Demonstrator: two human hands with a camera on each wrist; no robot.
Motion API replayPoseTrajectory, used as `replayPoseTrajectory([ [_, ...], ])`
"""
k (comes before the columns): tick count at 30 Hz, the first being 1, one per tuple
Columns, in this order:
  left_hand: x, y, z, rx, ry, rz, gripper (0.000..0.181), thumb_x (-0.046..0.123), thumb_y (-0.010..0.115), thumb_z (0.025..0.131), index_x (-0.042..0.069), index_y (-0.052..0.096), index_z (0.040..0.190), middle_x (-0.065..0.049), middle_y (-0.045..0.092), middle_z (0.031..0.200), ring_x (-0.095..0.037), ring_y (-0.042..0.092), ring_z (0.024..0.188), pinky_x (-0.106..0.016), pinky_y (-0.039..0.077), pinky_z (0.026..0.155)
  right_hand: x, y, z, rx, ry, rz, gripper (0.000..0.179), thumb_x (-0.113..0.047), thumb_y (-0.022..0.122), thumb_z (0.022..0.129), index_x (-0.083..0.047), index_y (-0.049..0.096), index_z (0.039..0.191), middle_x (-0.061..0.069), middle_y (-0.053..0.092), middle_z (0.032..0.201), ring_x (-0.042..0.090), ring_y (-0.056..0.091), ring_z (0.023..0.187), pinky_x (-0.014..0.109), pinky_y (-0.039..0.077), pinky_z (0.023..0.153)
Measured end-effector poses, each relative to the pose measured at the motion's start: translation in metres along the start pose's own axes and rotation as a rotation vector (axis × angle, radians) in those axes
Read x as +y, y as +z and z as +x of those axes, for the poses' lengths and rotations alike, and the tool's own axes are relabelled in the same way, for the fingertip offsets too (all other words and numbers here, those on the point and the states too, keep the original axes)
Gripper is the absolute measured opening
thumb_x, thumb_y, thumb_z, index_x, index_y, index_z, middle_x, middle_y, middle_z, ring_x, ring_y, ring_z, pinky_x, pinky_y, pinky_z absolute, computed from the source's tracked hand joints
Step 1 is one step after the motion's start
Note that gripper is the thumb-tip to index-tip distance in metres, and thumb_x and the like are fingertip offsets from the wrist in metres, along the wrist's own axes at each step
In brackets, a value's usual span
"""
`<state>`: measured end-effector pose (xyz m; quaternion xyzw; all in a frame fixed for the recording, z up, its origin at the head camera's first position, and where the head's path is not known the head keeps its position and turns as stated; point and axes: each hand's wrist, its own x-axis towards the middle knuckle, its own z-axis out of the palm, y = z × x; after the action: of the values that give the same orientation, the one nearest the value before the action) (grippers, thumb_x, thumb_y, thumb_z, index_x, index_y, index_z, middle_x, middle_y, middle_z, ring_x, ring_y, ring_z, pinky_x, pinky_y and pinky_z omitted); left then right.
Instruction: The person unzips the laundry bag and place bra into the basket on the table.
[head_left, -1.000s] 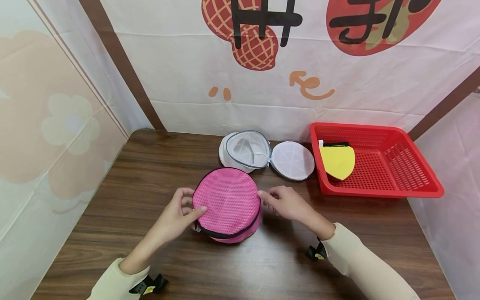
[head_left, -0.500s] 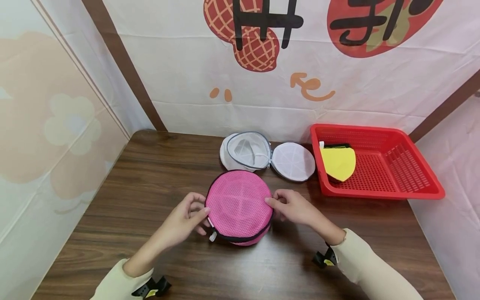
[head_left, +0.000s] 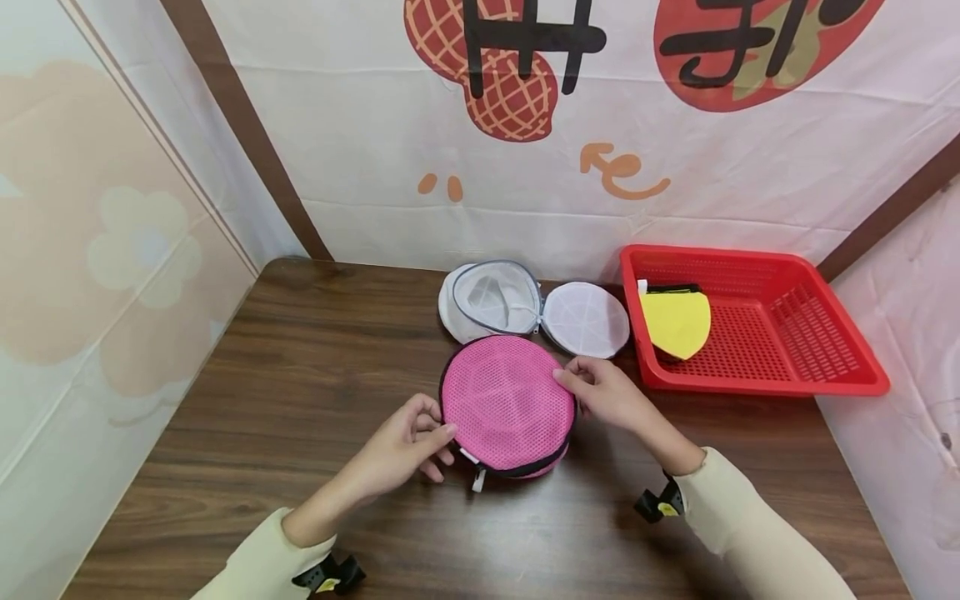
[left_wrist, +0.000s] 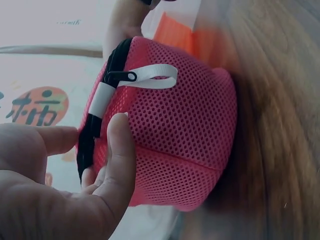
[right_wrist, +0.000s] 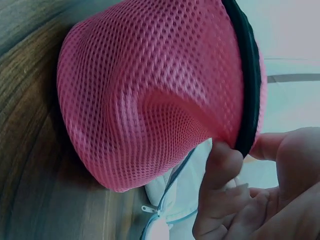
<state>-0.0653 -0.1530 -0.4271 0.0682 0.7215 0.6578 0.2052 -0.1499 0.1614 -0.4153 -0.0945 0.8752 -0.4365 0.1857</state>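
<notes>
A round pink mesh laundry bag (head_left: pixel 510 404) with a black zip rim stands on the table, its lid side up. My right hand (head_left: pixel 611 396) pinches the rim at the right, thumb on top; in the right wrist view the mesh wall below those fingers (right_wrist: pixel 220 170) is dented inward. At the left my left hand (head_left: pixel 405 446) holds the rim loosely between thumb and fingers. Near it hangs the zip's white pull tab (head_left: pixel 478 479), which the left wrist view shows as a ribbon loop (left_wrist: pixel 157 76) beside a white label (left_wrist: pixel 101 99).
Behind the pink bag lies a white mesh bag (head_left: pixel 491 300) with its round lid (head_left: pixel 585 319) unzipped and folded out to the right. A red plastic basket (head_left: pixel 765 387) at the back right holds a yellow piece (head_left: pixel 678 321) with a black edge. A printed cloth backdrop (head_left: pixel 360 125) closes the rear.
Both hands have moved to the right with the pink bag between them. The bag has turned, bringing its zip pull round to the front. The white bag and red basket have stayed put.
</notes>
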Motion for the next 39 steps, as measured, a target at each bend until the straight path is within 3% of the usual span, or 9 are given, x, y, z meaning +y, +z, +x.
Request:
replayPoseTrajectory([
  [7,-0.004,0.010,0.005,-0.057,-0.015,0.009,0.022,0.015,0.060,0.104,-0.002,0.046,0.101,-0.015,0.066,0.095,-0.025,0.067,0.078,-0.040,0.063,0.056,0.001,-0.005,0.007,0.065,0.005,0.011,0.030,-0.033,0.062,0.102,-0.003,0.066,0.105,0.005,0.059,0.074,0.026,0.056,0.065,0.030,0.048,0.057],
  [14,-0.006,0.019,0.008,-0.115,-0.043,-0.002,0.032,0.020,0.054,0.108,-0.011,0.058,0.110,-0.016,0.069,0.097,-0.022,0.067,0.079,-0.043,0.063,0.059,0.002,-0.005,0.015,0.115,-0.022,-0.027,0.030,-0.035,0.061,0.103,-0.006,0.068,0.106,0.006,0.064,0.083,0.021,0.055,0.077,0.031,0.048,0.066],
  [19,-0.010,0.027,0.008,-0.180,-0.064,-0.073,0.040,0.022,0.049,0.109,-0.017,0.057,0.111,-0.020,0.069,0.098,-0.018,0.067,0.077,-0.033,0.062,0.057,0.004,-0.004,0.017,0.145,-0.017,-0.024,0.031,-0.037,0.061,0.103,-0.007,0.069,0.103,0.006,0.064,0.084,0.022,0.055,0.079,0.032,0.047,0.068],
  [23,-0.012,0.034,0.008,-0.208,-0.071,-0.130,0.042,0.023,0.049,0.109,-0.018,0.058,0.108,-0.015,0.069,0.095,-0.014,0.065,0.075,-0.025,0.059,0.055,0.004,-0.002,0.017,0.181,-0.018,-0.038,0.031,-0.038,0.061,0.102,-0.007,0.069,0.103,0.007,0.064,0.086,0.022,0.055,0.080,0.032,0.046,0.069],
  [30,-0.014,0.041,0.006,-0.188,-0.068,-0.162,0.045,0.022,0.048,0.109,-0.021,0.059,0.107,-0.010,0.068,0.089,-0.012,0.063,0.072,-0.023,0.058,0.053,0.004,0.000,0.006,0.319,-0.069,-0.091,0.025,-0.033,0.065,0.100,-0.009,0.060,0.104,0.008,0.058,0.086,0.022,0.052,0.080,0.031,0.044,0.067],
  [39,-0.015,0.047,0.007,-0.135,-0.059,-0.158,0.046,0.023,0.047,0.110,-0.022,0.060,0.106,-0.007,0.068,0.084,-0.010,0.062,0.068,-0.021,0.057,0.052,-0.005,0.008,-0.024,0.405,-0.262,-0.233,0.024,-0.028,0.072,0.097,-0.017,0.058,0.080,-0.004,0.048,0.064,0.014,0.046,0.061,0.027,0.038,0.051],
])
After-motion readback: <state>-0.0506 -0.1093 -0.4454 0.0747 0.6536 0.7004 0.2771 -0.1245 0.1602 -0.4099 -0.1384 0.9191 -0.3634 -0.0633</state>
